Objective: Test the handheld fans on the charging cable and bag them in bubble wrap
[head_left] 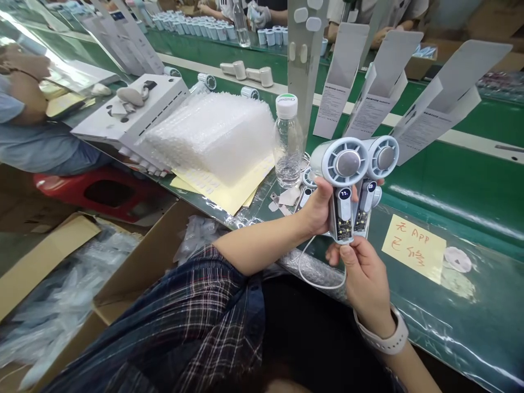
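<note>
A light blue handheld fan is raised above the bench, its handle opened to bare a circuit board and its small display lit. My left hand is closed round the handle just under the fan head. At the handle's lower end my right hand pinches with thumb and fingers. A second handheld fan, also lit and with its board exposed, shows close behind the first; whether a hand bears it is hidden. Another fan lies partly hidden behind my left hand. A white cable loops below.
A plastic bottle stands beside stacked bubble wrap bags on yellow paper. Open white boxes line the back right. A handwritten yellow note lies at right. Below left is a carton of plastic bags; a person sits nearby.
</note>
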`<state>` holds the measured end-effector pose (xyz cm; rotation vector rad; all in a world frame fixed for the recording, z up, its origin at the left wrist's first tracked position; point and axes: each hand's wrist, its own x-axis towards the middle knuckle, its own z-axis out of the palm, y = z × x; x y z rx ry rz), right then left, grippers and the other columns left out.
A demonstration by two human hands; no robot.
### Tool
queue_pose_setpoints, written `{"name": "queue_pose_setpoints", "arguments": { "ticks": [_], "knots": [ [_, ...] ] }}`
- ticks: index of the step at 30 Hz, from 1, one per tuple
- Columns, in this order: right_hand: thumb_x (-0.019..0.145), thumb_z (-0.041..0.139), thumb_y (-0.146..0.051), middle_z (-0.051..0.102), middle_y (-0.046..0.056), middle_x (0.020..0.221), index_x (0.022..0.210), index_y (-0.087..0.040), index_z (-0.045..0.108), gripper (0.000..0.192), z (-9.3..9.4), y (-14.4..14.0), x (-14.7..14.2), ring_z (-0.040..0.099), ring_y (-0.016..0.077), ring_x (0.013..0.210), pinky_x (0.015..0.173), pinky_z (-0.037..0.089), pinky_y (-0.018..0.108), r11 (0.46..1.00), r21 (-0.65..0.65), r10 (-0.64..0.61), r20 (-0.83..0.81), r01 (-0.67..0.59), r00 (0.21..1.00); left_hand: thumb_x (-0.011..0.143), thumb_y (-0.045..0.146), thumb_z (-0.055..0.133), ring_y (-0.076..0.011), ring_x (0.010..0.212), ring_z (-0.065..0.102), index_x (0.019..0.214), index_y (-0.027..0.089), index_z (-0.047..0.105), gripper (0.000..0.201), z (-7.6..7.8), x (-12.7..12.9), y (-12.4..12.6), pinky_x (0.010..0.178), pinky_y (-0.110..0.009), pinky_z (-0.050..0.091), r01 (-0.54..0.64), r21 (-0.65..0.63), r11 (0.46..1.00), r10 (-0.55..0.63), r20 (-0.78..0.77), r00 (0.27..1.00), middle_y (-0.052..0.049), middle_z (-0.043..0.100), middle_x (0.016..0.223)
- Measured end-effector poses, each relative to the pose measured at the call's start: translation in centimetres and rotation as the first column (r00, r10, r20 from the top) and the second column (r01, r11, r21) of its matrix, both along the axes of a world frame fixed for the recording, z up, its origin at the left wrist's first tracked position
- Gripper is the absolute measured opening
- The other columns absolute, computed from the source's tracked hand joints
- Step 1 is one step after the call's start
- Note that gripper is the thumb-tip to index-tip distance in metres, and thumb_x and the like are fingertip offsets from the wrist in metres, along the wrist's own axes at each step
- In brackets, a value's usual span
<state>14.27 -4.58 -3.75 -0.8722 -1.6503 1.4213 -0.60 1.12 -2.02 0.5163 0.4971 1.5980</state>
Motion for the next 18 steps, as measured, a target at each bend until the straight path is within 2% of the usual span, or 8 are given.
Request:
{"name": "queue_pose_setpoints", "arguments": {
  "ticks": [2,3,5,8,10,14,16,18],
  "knots": [
    [0.107,0.06,-0.041,0.069,0.002,0.081,0.088,-0.022,0.068,0.028,0.0,0.4,0.7,0.066,0.0165,0.076,0.069,0.05,0.028,0.988,0.151,-0.026,0.111,0.008,0.993,0.065,0.103,0.062,-0.0361,0.133,0.064,0.065,0.018,0.051,0.085,0.5,-0.2,-0.1,0.104,-0.046,0.06,-0.001,0.028,1.0,0.002,-0.014,1.0,-0.017,0.073,0.121],
    [0.106,0.061,-0.042,0.071,0.003,0.086,0.088,-0.022,0.068,0.028,-0.1,0.5,1.0,0.067,0.0173,0.08,0.072,0.051,0.029,0.978,0.206,-0.052,0.113,0.028,0.992,0.067,0.103,0.06,-0.035,0.132,0.065,0.066,0.018,0.051,0.086,0.8,-0.3,-0.2,0.104,-0.046,0.06,0.001,0.023,1.0,-0.001,-0.003,1.0,-0.017,0.073,0.121],
    [0.106,0.061,-0.044,0.071,0.004,0.088,0.086,-0.022,0.067,0.03,-0.1,0.5,1.1,0.068,0.0188,0.082,0.074,0.052,0.031,0.97,0.227,-0.107,0.081,0.086,0.991,0.071,0.104,0.054,-0.0332,0.129,0.067,0.066,0.018,0.05,0.086,1.4,-0.6,-0.3,0.103,-0.045,0.06,0.013,-0.003,1.0,-0.013,0.053,0.999,-0.017,0.074,0.117],
    [0.104,0.065,-0.043,0.067,0.002,0.075,0.087,-0.022,0.067,0.028,-0.1,0.2,0.7,0.065,0.0183,0.073,0.07,0.051,0.031,0.983,0.099,-0.162,0.059,0.156,0.985,0.071,0.107,0.045,-0.0334,0.126,0.07,0.066,0.018,0.05,0.09,1.6,-0.8,-0.5,0.101,-0.047,0.062,0.058,0.001,0.998,-0.058,0.112,0.992,-0.016,0.075,0.11],
    [0.104,0.066,-0.041,0.061,-0.002,0.064,0.086,-0.022,0.064,0.027,-0.1,-0.1,0.4,0.062,0.0168,0.064,0.065,0.05,0.031,0.982,-0.009,-0.187,-0.024,0.187,0.982,0.066,0.112,0.039,-0.034,0.123,0.071,0.066,0.019,0.051,0.094,1.4,-0.6,-0.7,0.099,-0.047,0.063,0.09,0.002,0.996,-0.089,0.11,0.99,-0.015,0.075,0.104],
    [0.106,0.065,-0.041,0.051,-0.006,0.055,0.083,-0.022,0.058,0.031,-0.5,-0.6,-0.2,0.055,0.0134,0.051,0.056,0.045,0.028,0.968,-0.183,-0.213,-0.221,0.174,0.952,0.056,0.117,0.03,-0.0351,0.119,0.072,0.067,0.02,0.052,0.1,0.1,0.6,-0.9,0.092,-0.045,0.065,0.072,-0.024,0.997,-0.072,-0.005,0.997,-0.016,0.075,0.098],
    [0.107,0.063,-0.041,0.049,-0.007,0.054,0.082,-0.022,0.056,0.032,-0.8,-0.7,-0.3,0.053,0.0129,0.05,0.055,0.044,0.028,0.959,-0.22,-0.229,-0.245,0.176,0.942,0.051,0.119,0.032,-0.0364,0.121,0.07,0.067,0.021,0.052,0.101,-0.3,1.1,-1.0,0.09,-0.045,0.065,0.05,-0.008,0.999,-0.05,-0.04,0.998,-0.016,0.075,0.098],
    [0.107,0.062,-0.042,0.053,-0.005,0.058,0.084,-0.022,0.057,0.03,-0.8,-0.5,-0.2,0.056,0.0146,0.055,0.059,0.047,0.029,0.964,-0.197,-0.219,-0.192,0.181,0.957,0.052,0.118,0.035,-0.0373,0.124,0.068,0.067,0.021,0.051,0.099,-0.2,1.2,-1.0,0.091,-0.045,0.065,0.032,0.002,0.999,-0.032,-0.056,0.998,-0.017,0.074,0.1]
  ]
}}
